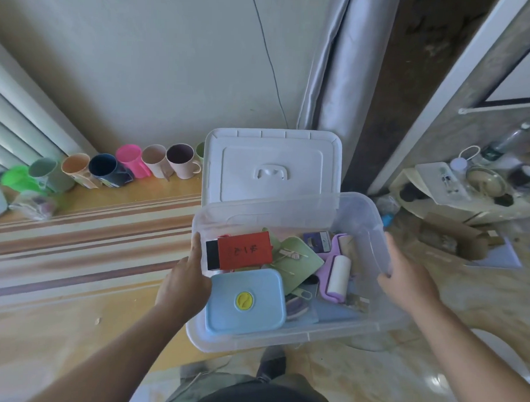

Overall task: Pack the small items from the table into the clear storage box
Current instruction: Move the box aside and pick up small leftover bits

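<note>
— Where is the clear storage box [362,222] sitting right now?

— It is being held up in front of the person, off the table [85,224], which is lying to its left. The left hand [186,276] is gripping the box's left rim, thumb over the edge, and the right hand [405,281] is gripping the right rim, fingers curled round the wall.

— And what is lying inside?

— A red box [244,250] with black writing is resting at the back left, and a light blue container [245,301] with a yellow cap is sitting just in front of it. A green tray [297,262] is lying in the middle with thin sticks on it — a purple lint roller [337,275] is leaning on the right side.

— Is the lid on?

— No, the white lid [271,168] is standing behind the box, just beyond its far rim.

— Anything else on the table?

— A row of mugs [108,168] is standing along the wall, well apart from the box.
</note>
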`<move>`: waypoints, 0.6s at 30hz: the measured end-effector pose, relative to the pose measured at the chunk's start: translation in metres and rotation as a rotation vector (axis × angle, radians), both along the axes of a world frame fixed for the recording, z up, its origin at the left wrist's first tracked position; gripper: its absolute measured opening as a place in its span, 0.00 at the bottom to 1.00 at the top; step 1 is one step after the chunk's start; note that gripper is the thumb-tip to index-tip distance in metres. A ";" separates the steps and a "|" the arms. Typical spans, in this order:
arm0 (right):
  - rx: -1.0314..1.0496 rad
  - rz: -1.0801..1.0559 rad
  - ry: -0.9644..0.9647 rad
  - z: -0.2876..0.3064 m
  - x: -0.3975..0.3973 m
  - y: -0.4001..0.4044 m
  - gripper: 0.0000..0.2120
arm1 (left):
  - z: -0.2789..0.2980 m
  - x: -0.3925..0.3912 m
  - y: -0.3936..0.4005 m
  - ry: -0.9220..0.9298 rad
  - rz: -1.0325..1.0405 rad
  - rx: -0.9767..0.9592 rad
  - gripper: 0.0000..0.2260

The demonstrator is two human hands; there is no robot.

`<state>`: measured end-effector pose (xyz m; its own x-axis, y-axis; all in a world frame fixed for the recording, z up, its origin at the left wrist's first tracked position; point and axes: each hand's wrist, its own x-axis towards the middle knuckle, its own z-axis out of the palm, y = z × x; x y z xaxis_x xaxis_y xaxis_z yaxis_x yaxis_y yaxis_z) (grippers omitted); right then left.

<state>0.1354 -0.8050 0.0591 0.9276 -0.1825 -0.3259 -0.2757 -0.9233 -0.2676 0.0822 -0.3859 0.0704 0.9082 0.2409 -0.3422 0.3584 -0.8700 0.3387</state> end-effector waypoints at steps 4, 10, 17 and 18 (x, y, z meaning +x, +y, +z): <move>0.014 -0.019 -0.036 0.021 -0.010 0.010 0.46 | 0.008 -0.003 0.014 -0.068 0.029 -0.096 0.46; 0.044 0.019 -0.186 0.066 -0.015 0.063 0.44 | 0.030 -0.012 0.070 -0.221 0.093 -0.090 0.44; 0.116 0.215 -0.229 0.076 0.005 0.188 0.42 | 0.045 -0.045 0.196 -0.305 0.195 0.006 0.44; 0.138 0.240 -0.221 0.074 0.005 0.209 0.42 | 0.045 -0.054 0.216 -0.305 0.216 0.026 0.44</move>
